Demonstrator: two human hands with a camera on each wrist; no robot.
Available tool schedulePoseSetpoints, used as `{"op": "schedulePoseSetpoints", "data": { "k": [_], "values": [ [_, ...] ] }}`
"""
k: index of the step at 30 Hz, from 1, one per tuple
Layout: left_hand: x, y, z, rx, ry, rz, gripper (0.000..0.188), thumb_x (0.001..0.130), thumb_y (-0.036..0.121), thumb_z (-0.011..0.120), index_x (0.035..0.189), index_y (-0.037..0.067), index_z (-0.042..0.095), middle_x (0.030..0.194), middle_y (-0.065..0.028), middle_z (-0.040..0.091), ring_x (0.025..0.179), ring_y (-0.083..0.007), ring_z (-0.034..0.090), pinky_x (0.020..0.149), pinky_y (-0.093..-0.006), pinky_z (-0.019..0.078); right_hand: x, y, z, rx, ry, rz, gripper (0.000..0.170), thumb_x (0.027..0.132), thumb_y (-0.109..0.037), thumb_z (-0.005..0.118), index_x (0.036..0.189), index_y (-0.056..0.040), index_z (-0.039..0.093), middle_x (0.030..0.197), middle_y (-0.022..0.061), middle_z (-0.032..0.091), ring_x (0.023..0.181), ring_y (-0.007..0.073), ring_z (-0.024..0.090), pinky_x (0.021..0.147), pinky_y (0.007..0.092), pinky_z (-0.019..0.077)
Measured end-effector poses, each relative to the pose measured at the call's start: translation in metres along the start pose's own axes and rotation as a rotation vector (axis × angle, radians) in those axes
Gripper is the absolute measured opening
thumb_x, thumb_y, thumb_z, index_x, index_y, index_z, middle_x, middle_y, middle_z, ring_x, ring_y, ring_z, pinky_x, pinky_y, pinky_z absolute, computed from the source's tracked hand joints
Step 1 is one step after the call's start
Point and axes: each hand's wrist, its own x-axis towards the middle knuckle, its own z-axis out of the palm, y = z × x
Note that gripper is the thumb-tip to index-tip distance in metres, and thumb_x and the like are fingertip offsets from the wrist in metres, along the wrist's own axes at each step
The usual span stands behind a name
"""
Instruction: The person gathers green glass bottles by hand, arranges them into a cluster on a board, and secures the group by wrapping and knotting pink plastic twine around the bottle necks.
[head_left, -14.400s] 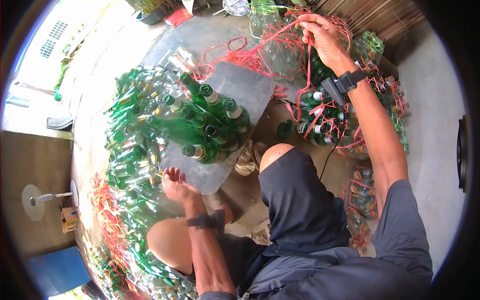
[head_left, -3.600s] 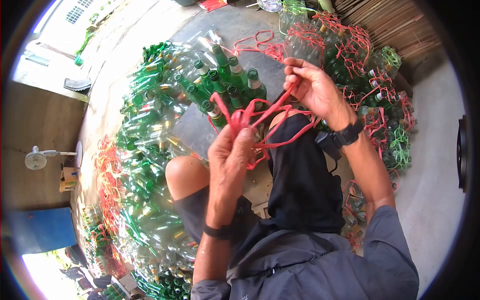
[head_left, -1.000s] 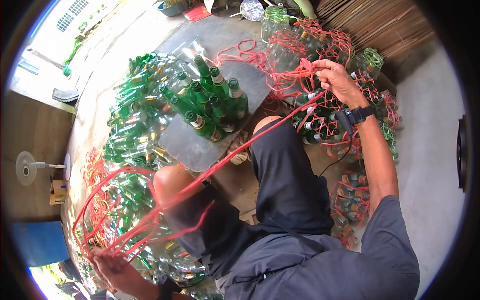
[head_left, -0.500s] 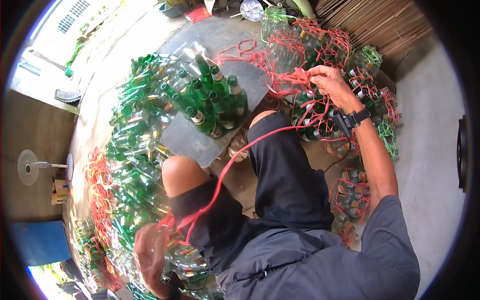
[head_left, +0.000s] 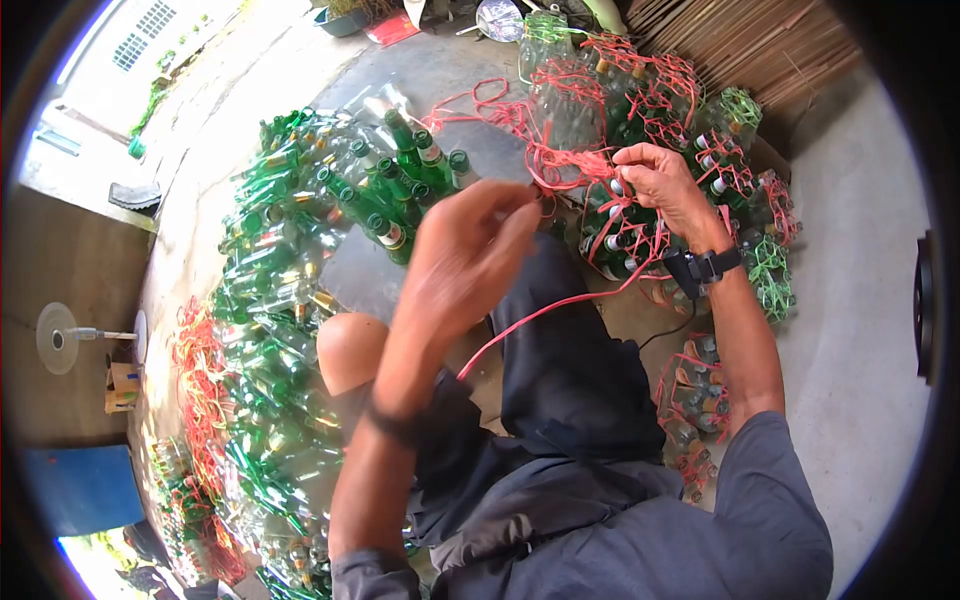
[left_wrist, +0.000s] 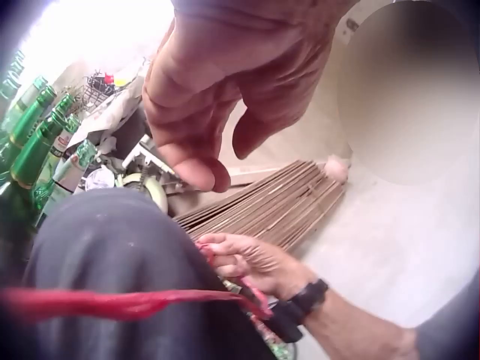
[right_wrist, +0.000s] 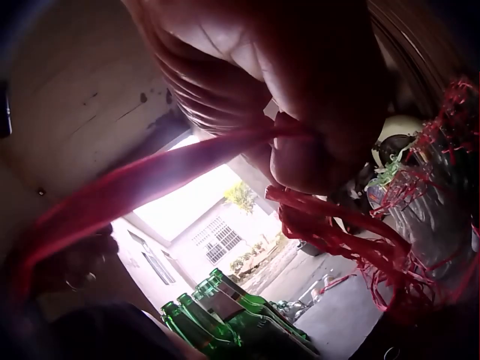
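Note:
My right hand point(head_left: 665, 195) pinches a bundle of red plastic string point(right_wrist: 330, 229) between thumb and fingers, over the tied bottles at the right. A strand of that string point(head_left: 560, 302) trails from it across the right knee. My left hand point(head_left: 465, 255), blurred by motion in the head view, hovers above the knees. Its fingers point(left_wrist: 214, 127) are loosely bent, with nothing between them in the left wrist view. Beyond it, a cluster of upright green bottles point(head_left: 385, 232) stands on a dark flat slab point(head_left: 360, 280), partly hidden by the left hand.
Loose green and clear bottles point(head_left: 265, 340) lie heaped at the left, beside a tangle of red string point(head_left: 200, 375). String-bound bottle bundles point(head_left: 575, 110) line the right side, near a stack of thin sticks point(head_left: 740, 55). A fan point(head_left: 60, 338) and blue panel point(head_left: 85, 490) are far left.
My left hand let go of the string's far end at the lower left and swung up and right, toward the bottles. The right hand keeps its pinch, slightly lower, and the strand hangs slack.

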Motion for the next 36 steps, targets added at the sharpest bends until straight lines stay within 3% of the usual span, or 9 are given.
{"op": "schedulePoseSetpoints", "data": {
  "k": [4, 9, 13, 16, 19, 28, 31, 33, 36],
  "values": [
    [0.066, -0.046, 0.044, 0.192, -0.139, 0.020, 0.027, 0.093, 0.018, 0.061, 0.107, -0.005, 0.067, 0.086, -0.0095, 0.070, 0.072, -0.0151, 0.068, 0.063, -0.0300, 0.0554, -0.011, 0.002, 0.008, -0.019, 0.071, -0.001, 0.018, 0.092, -0.007, 0.065, 0.108, -0.0009, 0.067, 0.088, -0.0011, 0.064, 0.063, 0.0004, 0.049, 0.051, 0.0159, 0.0384],
    [0.098, -0.061, 0.077, 0.151, -0.291, -0.286, 0.033, 0.090, 0.016, 0.061, 0.115, -0.004, 0.066, 0.084, -0.0109, 0.070, 0.068, -0.0168, 0.069, 0.056, -0.0314, 0.0537, -0.022, 0.005, 0.008, 0.063, 0.062, 0.010, 0.017, 0.093, -0.005, 0.062, 0.109, -0.0011, 0.067, 0.090, 0.0001, 0.064, 0.064, 0.0009, 0.051, 0.052, 0.0157, 0.0409],
    [0.110, -0.073, 0.084, 0.297, -0.237, -0.098, 0.041, 0.090, 0.014, 0.061, 0.128, -0.003, 0.062, 0.085, -0.0113, 0.071, 0.068, -0.0169, 0.069, 0.056, -0.0308, 0.0543, -0.038, -0.013, 0.019, 0.121, 0.078, 0.008, 0.017, 0.094, -0.002, 0.060, 0.110, -0.0002, 0.067, 0.089, -0.0008, 0.062, 0.061, 0.0006, 0.047, 0.050, 0.0158, 0.0390],
    [0.106, -0.074, 0.084, 0.273, -0.292, -0.093, 0.048, 0.091, 0.013, 0.063, 0.136, -0.003, 0.055, 0.090, -0.0108, 0.071, 0.070, -0.0166, 0.069, 0.058, -0.0304, 0.0551, -0.044, -0.018, 0.021, 0.155, 0.072, -0.030, 0.017, 0.094, -0.002, 0.061, 0.110, 0.0001, 0.066, 0.087, -0.0021, 0.060, 0.061, -0.0004, 0.044, 0.050, 0.0159, 0.0368],
    [0.092, -0.069, 0.086, -0.077, -0.312, -0.199, 0.051, 0.092, 0.015, 0.066, 0.136, -0.006, 0.053, 0.096, -0.0112, 0.071, 0.071, -0.0168, 0.069, 0.060, -0.0300, 0.0555, -0.045, -0.018, 0.020, 0.259, 0.077, -0.060, 0.016, 0.095, -0.002, 0.062, 0.110, 0.0001, 0.066, 0.084, -0.0036, 0.059, 0.061, -0.0008, 0.042, 0.050, 0.0166, 0.0345],
    [0.079, -0.054, 0.098, -0.157, -0.375, -0.145, 0.026, 0.093, 0.015, 0.065, 0.109, -0.006, 0.061, 0.084, -0.0098, 0.070, 0.068, -0.0139, 0.067, 0.059, -0.0276, 0.0513, -0.044, -0.014, 0.040, 0.321, 0.081, -0.108, 0.017, 0.094, -0.005, 0.064, 0.111, -0.0007, 0.067, 0.080, -0.0054, 0.057, 0.061, -0.0008, 0.041, 0.051, 0.0178, 0.0336],
    [0.079, -0.063, 0.096, -0.179, -0.282, -0.110, 0.021, 0.091, 0.013, 0.061, 0.098, -0.006, 0.065, 0.076, -0.0083, 0.068, 0.065, -0.0132, 0.064, 0.056, -0.0282, 0.0484, -0.045, -0.009, 0.038, 0.194, 0.121, -0.108, 0.017, 0.094, -0.007, 0.065, 0.111, -0.0016, 0.068, 0.082, -0.0054, 0.058, 0.062, -0.0011, 0.043, 0.051, 0.0175, 0.0351],
    [0.077, -0.064, 0.094, -0.070, -0.041, -0.024, 0.020, 0.089, 0.012, 0.057, 0.086, -0.006, 0.066, 0.072, -0.0074, 0.066, 0.063, -0.0142, 0.062, 0.056, -0.0299, 0.0478, -0.046, -0.006, 0.038, 0.082, 0.162, -0.115, 0.017, 0.094, -0.008, 0.065, 0.111, -0.0019, 0.068, 0.082, -0.0053, 0.059, 0.063, -0.0012, 0.043, 0.052, 0.0170, 0.0354],
    [0.076, -0.057, 0.086, -0.108, 0.039, -0.098, 0.024, 0.087, 0.010, 0.053, 0.087, -0.008, 0.068, 0.069, -0.0087, 0.064, 0.062, -0.0152, 0.060, 0.056, -0.0314, 0.0474, -0.053, -0.003, 0.033, -0.039, 0.189, -0.095, 0.017, 0.095, -0.009, 0.065, 0.111, -0.0024, 0.068, 0.084, -0.0049, 0.060, 0.063, -0.0014, 0.044, 0.052, 0.0162, 0.0353]
  ]
}}
